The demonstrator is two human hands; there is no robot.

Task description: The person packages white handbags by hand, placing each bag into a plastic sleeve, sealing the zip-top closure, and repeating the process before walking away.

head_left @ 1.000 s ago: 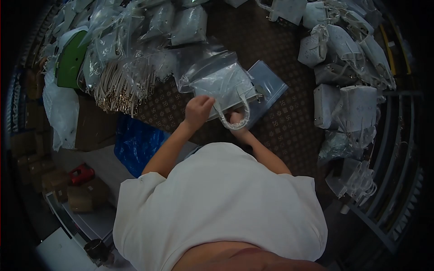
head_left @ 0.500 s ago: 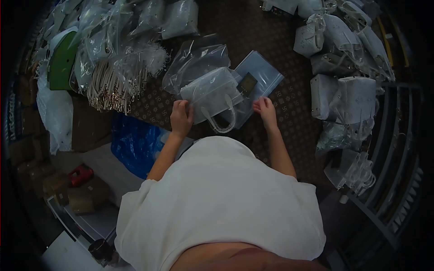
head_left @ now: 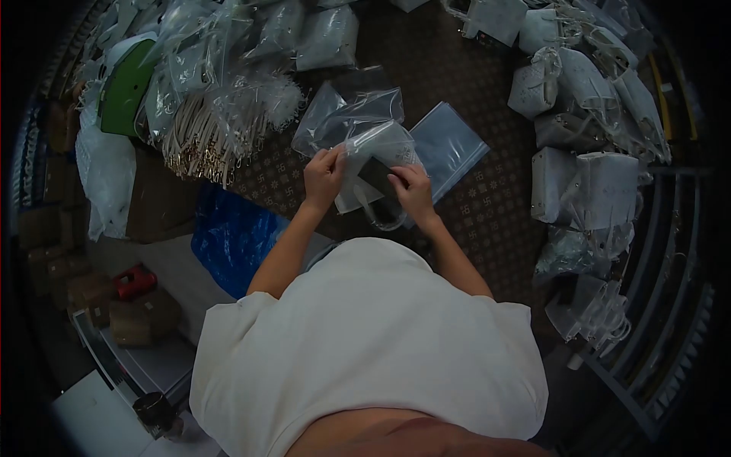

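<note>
A white handbag (head_left: 386, 143) in clear plastic lies on the patterned brown table in front of me, its curved handle toward me. My left hand (head_left: 325, 177) is closed on the bag's left edge. Over its right side, my right hand (head_left: 412, 190) has its fingers bent together near a dark gap in the bag; what they pinch is too small to make out. Behind the bag is a crumpled clear plastic bag (head_left: 327, 114). Flat clear plastic sleeves (head_left: 449, 148) lie just right of my right hand.
Straps with metal clips (head_left: 202, 141), a green panel (head_left: 126, 87) and wrapped bags (head_left: 327, 38) are heaped at the left. More white bags (head_left: 607, 190) line the right edge, beside a metal rack (head_left: 655, 305). Blue plastic (head_left: 232, 240) hangs below left.
Both hands have moved onto the bag, the right one inward from the sleeves. The bag's edge is lifted and bent. The dark card seen on the sleeves no longer shows there. The view has shifted slightly.
</note>
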